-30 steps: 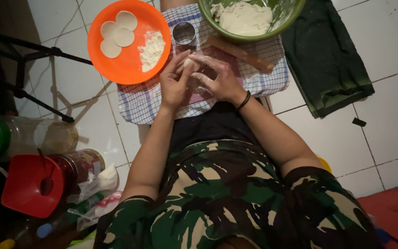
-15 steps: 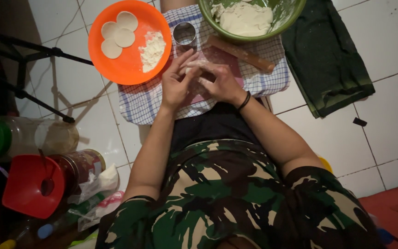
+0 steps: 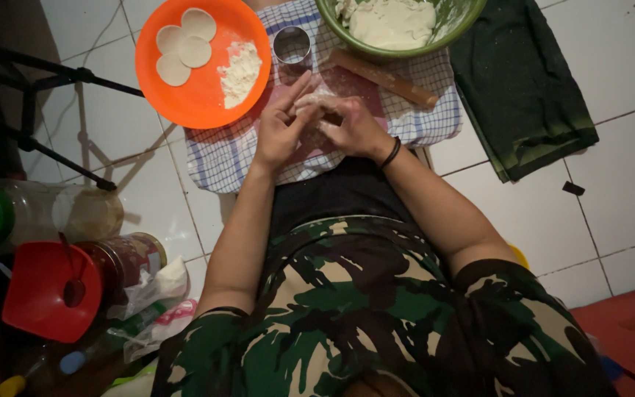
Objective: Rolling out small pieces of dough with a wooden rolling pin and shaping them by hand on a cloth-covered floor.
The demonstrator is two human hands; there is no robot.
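Observation:
My left hand (image 3: 282, 126) and my right hand (image 3: 353, 126) meet over a checked cloth (image 3: 218, 158), fingers pressed around a small piece of pale dough (image 3: 310, 103). Just beyond my fingertips stands a round metal cutter (image 3: 292, 45). To the left sits an orange plate (image 3: 203, 99) carrying three flat dough discs (image 3: 184, 45) and a heap of flour (image 3: 240, 70). A green bowl (image 3: 446, 33) with a big lump of dough (image 3: 391, 22) stands at the top, and a wooden rolling pin (image 3: 387, 77) lies below it.
A dark green cloth (image 3: 519, 88) lies on the white tiles at the right. At the left stand a green-capped plastic jar (image 3: 31, 213), a tin (image 3: 123, 261) with a red lid (image 3: 42, 298) and some bags. Black stand legs (image 3: 53, 110) cross the upper left floor.
Both hands stay together over the cloth, with the fingers shifting slightly around the dough piece. Nothing else has moved.

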